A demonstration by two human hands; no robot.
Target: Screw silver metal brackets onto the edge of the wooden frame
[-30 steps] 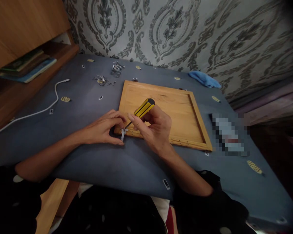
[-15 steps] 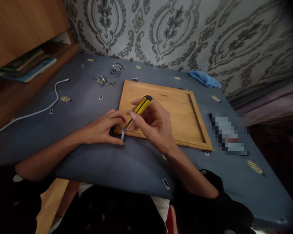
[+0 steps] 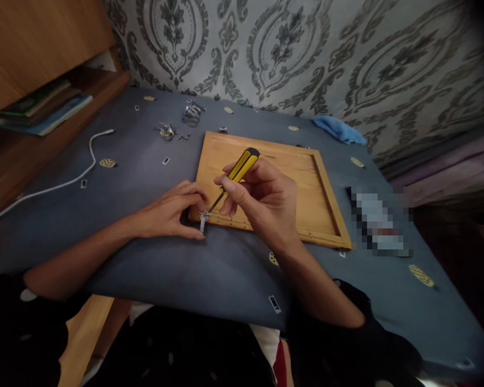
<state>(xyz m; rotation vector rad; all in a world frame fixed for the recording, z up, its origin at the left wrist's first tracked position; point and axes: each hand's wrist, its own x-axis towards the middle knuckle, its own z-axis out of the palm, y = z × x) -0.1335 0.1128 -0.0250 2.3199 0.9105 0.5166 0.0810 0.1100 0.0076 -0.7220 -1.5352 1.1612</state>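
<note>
My right hand (image 3: 272,201) grips a yellow and black screwdriver (image 3: 244,165) by its handle. The thin shaft slants down and left, its tip close to a small silver hinge (image 3: 203,221). That hinge sits at the near left corner of a wooden panel with a raised frame (image 3: 331,199) and juts over its front edge. Fingers and thumb of my left hand (image 3: 171,209) curl round the hinge, the thumb at its lower end and the fingertips by the panel corner. Small dark holes run along the panel's front rail.
Behind the panel lie a pile of metal hinges (image 3: 192,114) and some small loose hardware (image 3: 167,131). A white cable (image 3: 92,153) curves across the left. At the far right rest a blue cloth (image 3: 339,130) and a blurred-out phone-like object (image 3: 377,217). Books (image 3: 44,110) fill a shelf.
My right hand and the screwdriver have shifted slightly up and to the right, the tip drawing away from the hinge. My left hand has hardly moved.
</note>
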